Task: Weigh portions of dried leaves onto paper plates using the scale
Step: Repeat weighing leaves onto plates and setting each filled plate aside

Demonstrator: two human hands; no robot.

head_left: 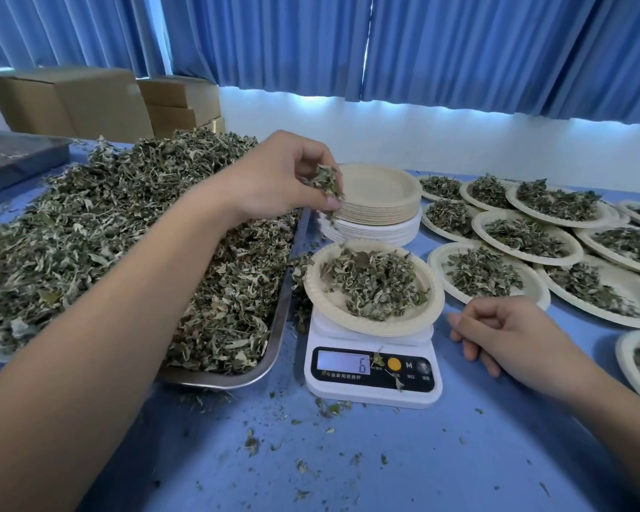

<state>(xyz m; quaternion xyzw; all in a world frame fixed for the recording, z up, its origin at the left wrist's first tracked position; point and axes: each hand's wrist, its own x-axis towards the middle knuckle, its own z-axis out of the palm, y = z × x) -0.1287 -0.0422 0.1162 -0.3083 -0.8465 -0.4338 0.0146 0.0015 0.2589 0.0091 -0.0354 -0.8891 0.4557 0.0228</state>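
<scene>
A white digital scale (374, 375) stands on the blue table, its display reading 6. On it rests a paper plate (326, 301) holding a mound of dried leaves (374, 286). My left hand (274, 179) hovers above and behind that plate, fingers pinched on a small bunch of dried leaves (326, 182). A metal tray (278, 327) heaped with dried leaves (126, 223) lies to the left of the scale. My right hand (503, 330) rests loosely curled on the table just right of the scale, holding nothing.
A stack of unused paper plates (381, 201) sits behind the scale. Several filled plates (532, 238) overlap across the right side. Cardboard boxes (89, 101) stand at the back left under blue curtains. Leaf crumbs are scattered on the table front (311, 456).
</scene>
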